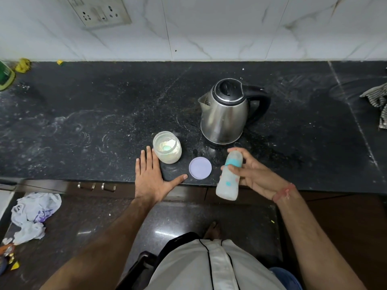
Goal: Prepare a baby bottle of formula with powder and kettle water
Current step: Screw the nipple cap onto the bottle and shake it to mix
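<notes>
— You've got a black surface, speckled and smeared with pale rings. See the kettle?

— Brushed silver body, black lid and handle. Your jar is clear, cream powder inside, a teal scoop showing.

— Lilac lid beside it. Your bottle?

— Frosted white, teal band, teal and pink dots. White marble wall, grey veins. Striped grey cloth far right.
</notes>
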